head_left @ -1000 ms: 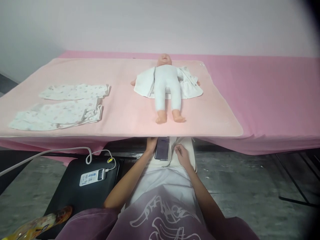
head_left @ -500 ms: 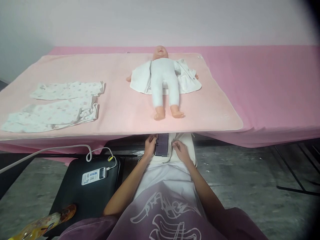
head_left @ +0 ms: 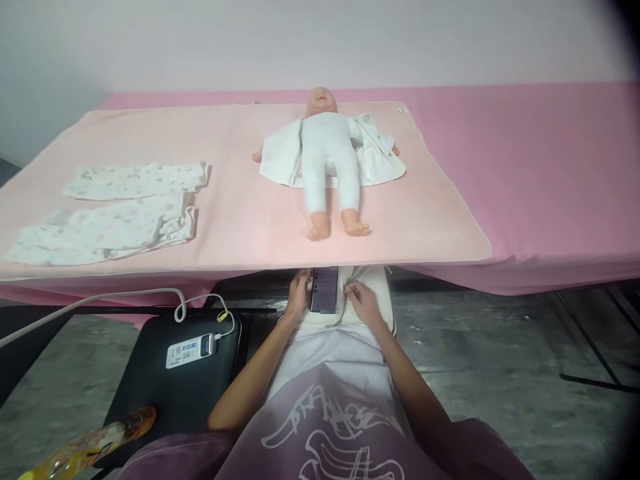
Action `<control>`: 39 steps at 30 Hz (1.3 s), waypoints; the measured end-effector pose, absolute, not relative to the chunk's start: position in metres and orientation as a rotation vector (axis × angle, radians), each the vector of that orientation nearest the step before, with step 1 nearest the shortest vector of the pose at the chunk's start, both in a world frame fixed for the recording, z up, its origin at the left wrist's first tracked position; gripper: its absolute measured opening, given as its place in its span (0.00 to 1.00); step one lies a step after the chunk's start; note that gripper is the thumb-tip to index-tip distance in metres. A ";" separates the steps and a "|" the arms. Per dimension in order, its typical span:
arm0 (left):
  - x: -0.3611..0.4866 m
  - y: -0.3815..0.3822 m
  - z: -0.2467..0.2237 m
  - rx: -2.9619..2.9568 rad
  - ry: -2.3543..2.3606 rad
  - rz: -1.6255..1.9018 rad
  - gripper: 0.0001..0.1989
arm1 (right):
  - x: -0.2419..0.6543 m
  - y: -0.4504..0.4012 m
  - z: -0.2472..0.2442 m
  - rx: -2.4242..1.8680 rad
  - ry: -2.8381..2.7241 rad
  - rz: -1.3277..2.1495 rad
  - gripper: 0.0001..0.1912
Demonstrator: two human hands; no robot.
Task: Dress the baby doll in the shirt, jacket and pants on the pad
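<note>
A phone (head_left: 325, 291) with a dark lit screen lies on a cream bag (head_left: 377, 287) over my lap, below the table's front edge. Beside the phone's left side is my left hand (head_left: 299, 294), its fingers closed; whatever they hold is too small to name. My right hand (head_left: 363, 301) rests on the bag to the right of the phone, its fingertips pinched together at a thin cord (head_left: 346, 293). On the table, a doll (head_left: 329, 157) in a white bodysuit lies face up, arms spread in an open white jacket (head_left: 281, 157).
Folded patterned baby clothes (head_left: 115, 217) lie left on a pink mat (head_left: 240, 220). A black chair (head_left: 165, 390) at lower left bears a white device (head_left: 191, 351) on a cable. A bottle (head_left: 85, 450) lies beside it. Black metal legs (head_left: 590, 340) stand at right.
The view has shifted very slightly. Both hands stay in nearly the same places, and the doll and clothes have not moved.
</note>
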State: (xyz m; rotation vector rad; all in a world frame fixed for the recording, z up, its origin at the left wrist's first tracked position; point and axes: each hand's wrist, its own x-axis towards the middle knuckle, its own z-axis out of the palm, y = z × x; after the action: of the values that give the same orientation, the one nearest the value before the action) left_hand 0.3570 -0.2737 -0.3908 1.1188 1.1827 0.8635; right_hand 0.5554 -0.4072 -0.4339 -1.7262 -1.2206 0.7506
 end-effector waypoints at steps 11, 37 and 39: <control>0.264 -0.291 -0.329 1.852 1.270 1.256 0.17 | 0.555 -0.406 -0.437 -1.711 -1.231 0.741 0.21; 0.207 0.078 -0.149 1.923 2.126 0.467 0.34 | 0.552 -0.408 -0.439 -1.764 -1.274 0.716 0.22; 0.210 0.079 -0.153 1.908 2.170 0.427 0.38 | 0.553 -0.408 -0.438 -1.776 -1.281 0.718 0.23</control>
State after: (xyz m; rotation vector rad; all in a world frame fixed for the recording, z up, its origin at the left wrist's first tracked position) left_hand 0.2097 0.0791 -0.1525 1.9077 2.1696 0.4267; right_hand 0.5528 -0.4076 -0.4381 -1.7757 -1.2811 0.7184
